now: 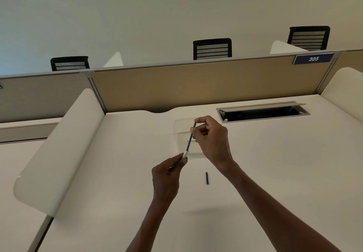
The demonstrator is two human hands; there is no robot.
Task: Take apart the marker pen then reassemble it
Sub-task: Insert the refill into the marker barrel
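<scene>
Above the white desk (275, 173), my left hand (167, 175) pinches the white barrel (184, 155) of the marker pen, mostly hidden in my fingers. A thin dark blue ink core (191, 138) sticks out of the barrel, slanting up and away. My right hand (212, 139) grips the core's upper end between thumb and fingers. A small black pen part (207, 178) lies flat on the desk just below and between my hands.
An open cable tray (263, 111) with a raised lid is set into the desk at the back right. White side dividers (59, 153) flank the desk, a tan partition (196, 83) closes the back. Black chairs (212, 48) stand beyond it.
</scene>
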